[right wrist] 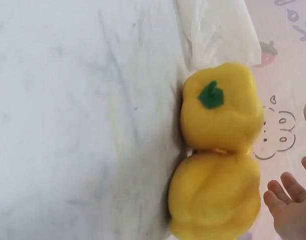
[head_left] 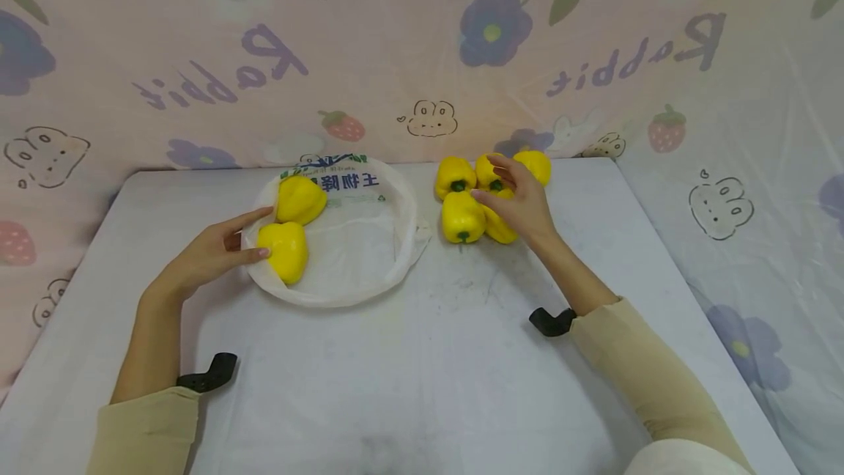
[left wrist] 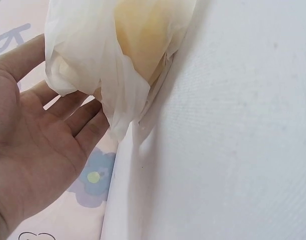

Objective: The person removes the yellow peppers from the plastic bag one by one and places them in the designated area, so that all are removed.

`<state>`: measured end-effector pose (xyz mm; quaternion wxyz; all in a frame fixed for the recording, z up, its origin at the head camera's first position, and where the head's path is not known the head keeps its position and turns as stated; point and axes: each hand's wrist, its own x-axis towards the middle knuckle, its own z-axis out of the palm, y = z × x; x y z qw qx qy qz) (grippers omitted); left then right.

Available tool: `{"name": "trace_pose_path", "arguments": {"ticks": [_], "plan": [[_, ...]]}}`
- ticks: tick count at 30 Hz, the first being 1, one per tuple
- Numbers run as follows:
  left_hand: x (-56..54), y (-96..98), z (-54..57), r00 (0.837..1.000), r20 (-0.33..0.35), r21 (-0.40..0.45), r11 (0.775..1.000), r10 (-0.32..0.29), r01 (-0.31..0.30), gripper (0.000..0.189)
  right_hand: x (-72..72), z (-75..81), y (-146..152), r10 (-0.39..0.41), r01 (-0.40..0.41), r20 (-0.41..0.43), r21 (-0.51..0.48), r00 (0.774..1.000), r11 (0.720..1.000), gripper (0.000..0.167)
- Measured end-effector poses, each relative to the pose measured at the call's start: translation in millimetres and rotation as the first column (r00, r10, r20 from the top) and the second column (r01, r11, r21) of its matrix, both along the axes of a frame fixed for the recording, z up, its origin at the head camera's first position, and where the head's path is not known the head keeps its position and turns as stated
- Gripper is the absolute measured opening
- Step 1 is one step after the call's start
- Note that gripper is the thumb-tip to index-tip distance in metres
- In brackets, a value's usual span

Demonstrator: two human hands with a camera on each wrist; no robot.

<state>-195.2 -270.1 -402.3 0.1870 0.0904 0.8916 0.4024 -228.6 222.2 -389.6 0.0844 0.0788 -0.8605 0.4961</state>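
A white plastic bag (head_left: 339, 297) stands on the table with its mouth spread into a round opening. Inside it, against the left side, lie two yellow bell peppers (head_left: 301, 200). My left hand (head_left: 204, 255) holds the bag's left rim, thumb over the edge; in the left wrist view its fingers (left wrist: 87, 122) lie against the thin plastic. Several more yellow bell peppers (head_left: 463, 218) with green stems sit grouped to the right of the bag. Over this group hovers my right hand (head_left: 524, 204), fingers apart. The right wrist view shows that hand (right wrist: 295, 210) beyond two peppers (right wrist: 223, 112), gripping nothing.
The white table (head_left: 409, 387) reaches back to a patterned cloth (head_left: 395, 42) with rabbits, flowers and strawberries. A black wrist mount (head_left: 209, 374) sticks out from the left sleeve, another wrist mount (head_left: 552, 322) from the right.
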Motion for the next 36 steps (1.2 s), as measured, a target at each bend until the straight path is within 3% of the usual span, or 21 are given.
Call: {"name": "trace_pose_path", "arguments": {"ticks": [6,13,23,36], "plan": [[-0.4,-0.3,0.6,1.0,-0.002,-0.011,1.0,0.003,-0.003,0.078,-0.4,6.3,-17.1,0.055,-0.056,-0.02,-0.025,0.998,0.998,0.064],[2.2,-1.7,4.7,1.0,-0.021,-0.007,1.0,-0.003,0.003,0.077,-1.5,7.6,-39.0,0.173,-0.176,-0.059,-0.046,0.983,0.983,0.064],[5.1,-3.1,4.9,1.0,-0.024,0.039,0.999,0.0,0.001,0.077,-5.1,11.6,-72.4,0.267,-0.267,0.011,-0.027,0.964,0.963,0.066],[9.3,-5.8,8.7,1.0,-0.019,0.035,0.999,0.0,0.001,0.078,-2.0,12.5,-123.3,0.401,-0.403,0.051,0.034,0.915,0.915,0.067]]}}
